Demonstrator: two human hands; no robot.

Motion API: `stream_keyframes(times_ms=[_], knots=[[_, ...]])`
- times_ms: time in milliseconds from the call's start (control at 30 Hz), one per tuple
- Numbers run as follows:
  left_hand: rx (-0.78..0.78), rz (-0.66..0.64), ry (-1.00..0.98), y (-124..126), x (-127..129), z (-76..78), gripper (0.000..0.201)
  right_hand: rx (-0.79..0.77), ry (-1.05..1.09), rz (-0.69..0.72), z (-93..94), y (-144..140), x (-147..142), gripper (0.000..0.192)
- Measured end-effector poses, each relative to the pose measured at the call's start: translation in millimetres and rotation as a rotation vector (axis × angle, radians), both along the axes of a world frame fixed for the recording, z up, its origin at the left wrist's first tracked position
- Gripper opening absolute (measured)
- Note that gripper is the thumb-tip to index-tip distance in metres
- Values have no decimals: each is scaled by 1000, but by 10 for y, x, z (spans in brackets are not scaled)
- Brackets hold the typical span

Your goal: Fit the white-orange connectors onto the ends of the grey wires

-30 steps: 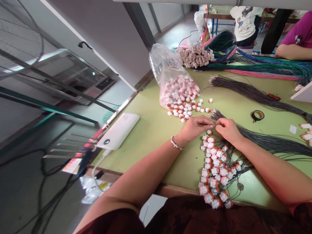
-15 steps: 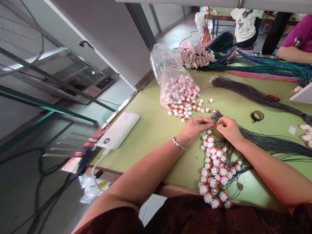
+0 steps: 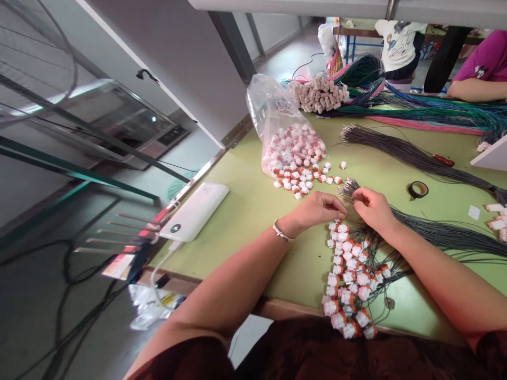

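My left hand is closed in a pinch on a white-and-orange connector, mostly hidden by the fingertips, at the top of a cluster of wired connectors. Dark wires run from that cluster to the right. My right hand is closed too, its thumb and forefinger beside the silvery tips of a black wire bundle. Whatever lies between those fingertips is too small to make out. Loose connectors spill from a clear plastic bag beyond my left hand.
A second black wire bundle, a roll of black tape and a red-handled tool lie to the right. A white power bank rests by the left edge. Coloured wires and a co-worker's arm are at the back.
My left hand has moved slightly down with the connector, to the top of the wired cluster. The right hand has shifted slightly up, close by the wire tips.
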State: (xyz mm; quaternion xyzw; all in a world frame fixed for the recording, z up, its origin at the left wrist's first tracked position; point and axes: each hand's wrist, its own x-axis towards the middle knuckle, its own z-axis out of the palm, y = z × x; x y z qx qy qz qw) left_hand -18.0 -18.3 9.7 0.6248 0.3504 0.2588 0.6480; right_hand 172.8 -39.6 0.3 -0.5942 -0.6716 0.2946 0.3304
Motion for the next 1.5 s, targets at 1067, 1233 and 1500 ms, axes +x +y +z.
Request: stream_keyframes(times_ms=[1067,1233,1500], knots=[[867,380,398,293,71,-67,15,-78,-814,114,130,57,-134,26],[811,258,391,278,10,-166,14,-94,-677,77,125,90,-25,26],[516,168,388,199,197,-112,24,-29,-583,104,72,115,35,24]])
